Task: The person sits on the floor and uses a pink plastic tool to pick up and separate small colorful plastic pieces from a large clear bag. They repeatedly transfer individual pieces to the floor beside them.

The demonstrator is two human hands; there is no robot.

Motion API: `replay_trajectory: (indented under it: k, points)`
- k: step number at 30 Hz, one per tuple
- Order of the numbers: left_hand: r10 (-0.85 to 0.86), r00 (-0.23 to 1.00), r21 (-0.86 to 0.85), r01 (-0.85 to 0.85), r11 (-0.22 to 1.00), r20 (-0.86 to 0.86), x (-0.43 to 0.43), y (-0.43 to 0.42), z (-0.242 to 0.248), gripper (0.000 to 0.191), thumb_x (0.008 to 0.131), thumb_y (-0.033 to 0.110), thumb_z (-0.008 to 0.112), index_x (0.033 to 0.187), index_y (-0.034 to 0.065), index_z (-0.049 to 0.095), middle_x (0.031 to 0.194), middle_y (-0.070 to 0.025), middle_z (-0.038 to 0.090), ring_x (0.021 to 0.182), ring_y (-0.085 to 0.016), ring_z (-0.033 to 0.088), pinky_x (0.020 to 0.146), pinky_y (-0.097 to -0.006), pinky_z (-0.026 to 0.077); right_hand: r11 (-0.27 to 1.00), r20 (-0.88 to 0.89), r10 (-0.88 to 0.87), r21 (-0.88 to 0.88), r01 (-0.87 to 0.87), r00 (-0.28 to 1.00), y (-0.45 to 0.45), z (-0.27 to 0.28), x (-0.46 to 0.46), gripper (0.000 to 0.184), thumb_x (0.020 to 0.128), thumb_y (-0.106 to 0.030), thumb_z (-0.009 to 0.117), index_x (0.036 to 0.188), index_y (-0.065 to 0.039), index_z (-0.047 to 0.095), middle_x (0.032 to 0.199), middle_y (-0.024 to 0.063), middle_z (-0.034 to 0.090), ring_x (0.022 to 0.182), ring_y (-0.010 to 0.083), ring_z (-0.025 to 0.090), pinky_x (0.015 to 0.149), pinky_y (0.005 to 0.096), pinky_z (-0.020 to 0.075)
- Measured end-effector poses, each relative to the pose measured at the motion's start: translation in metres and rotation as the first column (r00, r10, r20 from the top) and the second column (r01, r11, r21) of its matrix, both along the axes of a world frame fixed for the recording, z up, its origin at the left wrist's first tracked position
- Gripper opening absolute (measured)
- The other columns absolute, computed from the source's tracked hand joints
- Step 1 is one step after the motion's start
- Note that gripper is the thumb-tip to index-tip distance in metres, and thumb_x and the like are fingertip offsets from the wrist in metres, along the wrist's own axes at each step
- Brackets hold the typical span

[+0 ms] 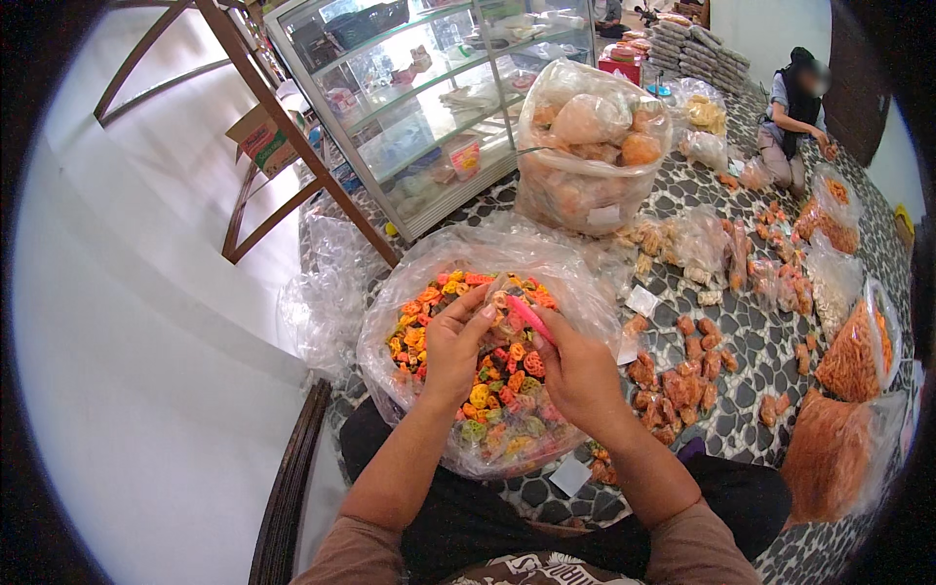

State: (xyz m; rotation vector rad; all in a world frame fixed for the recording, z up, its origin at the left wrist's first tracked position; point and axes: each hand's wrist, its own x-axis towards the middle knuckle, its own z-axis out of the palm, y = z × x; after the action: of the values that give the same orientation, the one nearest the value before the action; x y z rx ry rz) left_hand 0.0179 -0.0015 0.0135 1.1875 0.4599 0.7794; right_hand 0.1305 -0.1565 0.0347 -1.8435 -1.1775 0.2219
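A large clear plastic bag (585,292) stands wide open between my legs, full of colourful puffed snack pieces (479,395), many of them wheel-shaped. Over it, my left hand (457,340) pinches the edge of a small clear plastic bag (500,301) between thumb and fingers. Beside it my right hand (581,365) holds a bright pink plastic scoop or strip (530,319) close against that small bag, its tip at the bag's mouth. The right fingers partly cover the pink piece, so its full shape cannot be told. A few snack pieces seem to lie inside the small bag.
Small filled packets (684,387) lie on the patterned floor at right, near large bags of orange snacks (852,358). Ahead stand a big sack of filled bags (592,168) and a glass display cabinet (431,95). A wooden frame (292,139) leans at left. A person (793,121) kneels far right.
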Motion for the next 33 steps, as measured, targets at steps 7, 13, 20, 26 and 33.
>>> replay_trajectory:
  k: [7,13,20,26,33]
  points:
    - [-0.046,0.996,-0.013,0.045,0.999,-0.081,-0.002,0.002,-0.001,0.038,0.102,0.014,0.068,0.134,-0.0038,0.063,0.115,-0.0079,0.073,0.092,-0.012,0.072,0.078,-0.0266,0.061,0.997,-0.036,0.07,-0.01,-0.07,0.997,-0.002,-0.005,0.001,0.036,0.104,-0.017,0.056,0.138,-0.007,0.054,0.096,0.0265,0.07,0.088,0.0485,0.068,0.074,0.0572,0.0523]
    - [0.04,0.997,-0.058,-0.044,0.997,-0.065,-0.001,0.003,-0.002,0.023,0.101,0.018,0.071,0.115,-0.0005,0.069,0.1,-0.0045,0.074,0.081,-0.01,0.071,0.074,-0.0261,0.061,0.993,-0.039,0.056,0.103,-0.052,0.998,-0.004,-0.009,-0.001,0.04,0.098,-0.005,0.059,0.137,0.0,0.055,0.111,0.0286,0.068,0.099,0.0481,0.067,0.084,0.0509,0.0532]
    - [0.131,0.983,0.057,-0.124,0.991,-0.133,-0.001,-0.001,-0.003,0.022,0.099,0.019,0.075,0.108,0.0003,0.071,0.087,-0.0038,0.073,0.073,-0.01,0.069,0.067,-0.0257,0.059,0.991,0.084,0.055,0.121,-0.064,0.995,-0.004,-0.015,-0.006,0.043,0.094,-0.001,0.062,0.137,0.0,0.058,0.112,0.0274,0.069,0.1,0.046,0.067,0.085,0.0494,0.0535]
    - [0.266,0.952,0.106,-0.252,0.962,-0.151,0.0,0.003,-0.01,0.019,0.099,0.016,0.074,0.105,-0.0023,0.073,0.083,-0.0033,0.071,0.068,-0.009,0.064,0.062,-0.0254,0.054,0.986,0.063,0.085,0.139,-0.093,0.994,-0.002,-0.012,-0.012,0.048,0.093,-0.001,0.063,0.141,-0.002,0.057,0.101,0.0235,0.068,0.092,0.0433,0.067,0.081,0.0493,0.0531]
    - [0.371,0.916,0.283,-0.319,0.904,-0.151,-0.001,0.005,-0.013,0.019,0.101,0.015,0.071,0.104,-0.0041,0.074,0.081,-0.0015,0.069,0.066,-0.007,0.06,0.059,-0.0242,0.048,0.993,0.24,0.114,0.013,-0.12,0.964,-0.008,-0.009,-0.013,0.063,0.09,-0.002,0.062,0.151,-0.014,0.051,0.1,0.0167,0.069,0.087,0.0362,0.069,0.071,0.0458,0.0578]
